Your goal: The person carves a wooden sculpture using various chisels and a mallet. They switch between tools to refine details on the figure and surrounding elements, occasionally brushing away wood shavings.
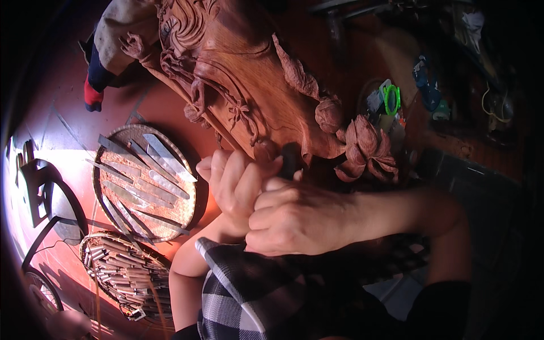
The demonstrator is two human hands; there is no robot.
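The left hand [232,178] and right hand [292,221] meet close together at the lower end of a reddish-brown wood carving [246,73], the right crossing in front of the left wrist. Fingers on both are curled well in, almost to fists; whether a tool is gripped inside them I cannot tell.

The carving lies beyond the hands, stretching to the upper edge of the view. It looks like solid timber, so likely heavy and stiff — best held by the broad, smooth body. The small carved hand [134,46] and the thin petals of the lotus bloom [367,150] would probably snap under a careless grip, while the smoother faces might slide a little.

Robe-like folds and trailing cords stand out in relief, with straight grain showing on the plainer stretches; the bloom has a rougher, lined surface. To the left sit a round woven tray [196,195] of flat metal blades [161,156] and a basket [85,241] packed with slim-handled tools [127,272].
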